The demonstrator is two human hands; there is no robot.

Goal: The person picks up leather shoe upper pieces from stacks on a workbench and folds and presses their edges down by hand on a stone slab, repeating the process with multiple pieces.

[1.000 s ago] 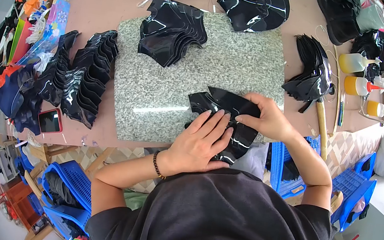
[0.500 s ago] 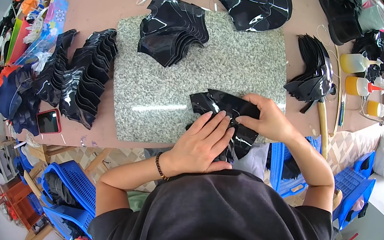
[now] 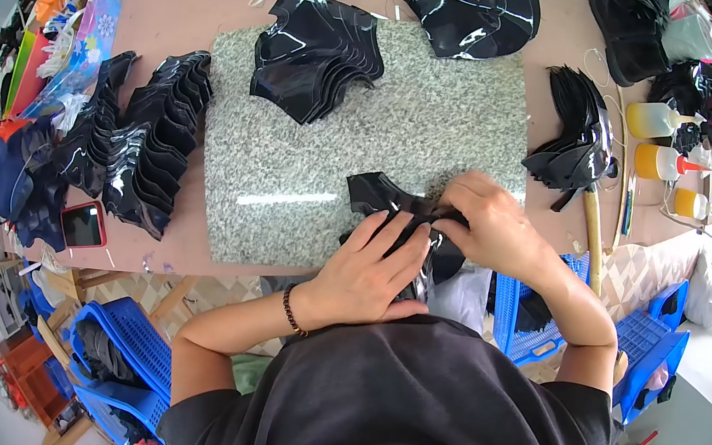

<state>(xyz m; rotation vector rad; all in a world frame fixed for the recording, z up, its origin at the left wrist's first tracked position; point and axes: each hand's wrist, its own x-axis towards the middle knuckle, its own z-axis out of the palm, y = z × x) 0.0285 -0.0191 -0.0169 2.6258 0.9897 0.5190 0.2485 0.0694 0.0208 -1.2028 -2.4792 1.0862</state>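
A glossy black sheet piece (image 3: 375, 193), like patent leather, lies at the near edge of the speckled stone slab (image 3: 292, 156), with its near part hanging toward my body. My left hand (image 3: 372, 267) rests on it, fingers stretched out and pressing down, thumb lower near my shirt. At its right side my right hand (image 3: 491, 225) is closed, thumb and fingers pinching a folded edge of the piece. Part of the piece is hidden under both hands. On the slab's far side sits a stack of similar black pieces (image 3: 317, 53).
More black stacks lie at the left (image 3: 154, 144) and far side (image 3: 474, 8). A hammer handle (image 3: 592, 241) sticks out below black strips (image 3: 575, 131) at right. Glue bottles (image 3: 654, 162) stand beyond. A phone (image 3: 84, 224) lies at the left; blue baskets (image 3: 532, 316) stand below the table.
My right hand has curled its fingers inward and folded the right part of the black piece over toward my left hand. My left hand stays on the piece.
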